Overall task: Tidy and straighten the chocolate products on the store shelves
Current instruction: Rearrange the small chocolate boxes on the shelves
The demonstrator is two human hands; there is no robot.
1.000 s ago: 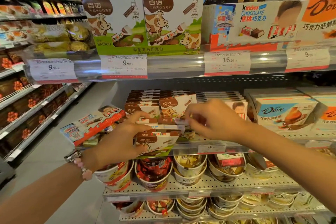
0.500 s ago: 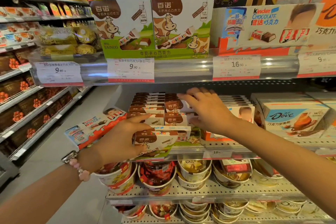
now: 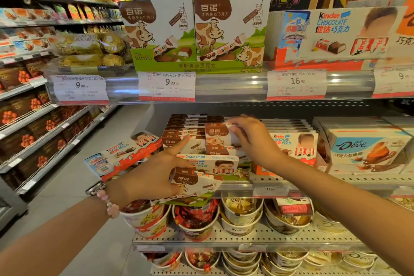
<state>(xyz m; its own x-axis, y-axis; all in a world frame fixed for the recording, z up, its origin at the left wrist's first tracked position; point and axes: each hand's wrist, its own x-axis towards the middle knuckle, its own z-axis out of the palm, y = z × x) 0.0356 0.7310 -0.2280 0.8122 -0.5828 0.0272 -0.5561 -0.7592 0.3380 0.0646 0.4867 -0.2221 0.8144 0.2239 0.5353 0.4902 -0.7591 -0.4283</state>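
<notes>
My left hand [image 3: 152, 177] grips a brown-and-white cow-print chocolate box [image 3: 197, 184] at the middle shelf's front edge, index finger stretched up toward the stack. My right hand [image 3: 253, 139] pinches an upright cow-print box [image 3: 216, 135] at the front of the stacked cow-print boxes [image 3: 183, 125]. A Kinder box [image 3: 215, 164] lies flat in front of that stack. Another Kinder box [image 3: 125, 154] juts out tilted at the shelf's left end. Upright Kinder boxes [image 3: 295, 145] stand to the right of my right hand.
Dove boxes [image 3: 367, 150] fill the shelf's right side. Above, display cartons of cow-print chocolate [image 3: 195, 33] and Kinder [image 3: 331, 33] sit over the price rail [image 3: 235, 85]. Paper tubs of sweets [image 3: 197, 219] fill the lower shelves. An aisle floor [image 3: 67, 186] runs along the left.
My right hand rose from the lying boxes to the top of the stack and now pinches an upright cow-print box. My left hand keeps its box in place.
</notes>
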